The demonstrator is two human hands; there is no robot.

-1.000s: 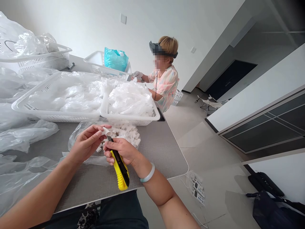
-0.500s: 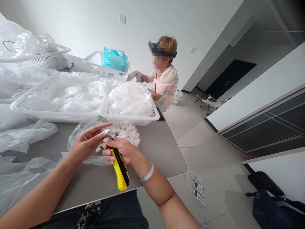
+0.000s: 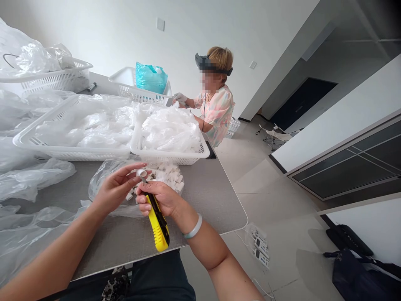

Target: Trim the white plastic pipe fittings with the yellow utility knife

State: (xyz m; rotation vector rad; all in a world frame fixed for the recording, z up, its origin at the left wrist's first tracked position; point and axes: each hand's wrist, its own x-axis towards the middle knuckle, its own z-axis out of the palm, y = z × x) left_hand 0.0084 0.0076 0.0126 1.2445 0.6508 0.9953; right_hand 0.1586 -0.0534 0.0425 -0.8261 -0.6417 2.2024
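Between its thumb and fingers, my left hand (image 3: 116,184) pinches a short white plastic tube piece (image 3: 141,172), its round open end facing me. My right hand (image 3: 163,197) is wrapped round a yellow and black utility knife (image 3: 158,228), handle toward me. The knife's blade tip is close to the lower edge of the tube piece; I cannot tell whether they touch. Just behind both hands, a clear plastic bag (image 3: 105,177) lies on the table with many small white pieces (image 3: 175,177) in it, partly hidden by my hands.
White baskets (image 3: 171,158) filled with thin plastic bags stand beyond my hands. More loose bags (image 3: 34,175) cover the table's left side. A blue-green bag (image 3: 151,78) sits in a farther basket. A co-worker (image 3: 216,100) sits at the table's far end. A phone (image 3: 211,150) lies near the right edge.
The white tube piece has turned slightly in my left fingers, so more of its open end shows. My right hand and the knife have hardly moved.
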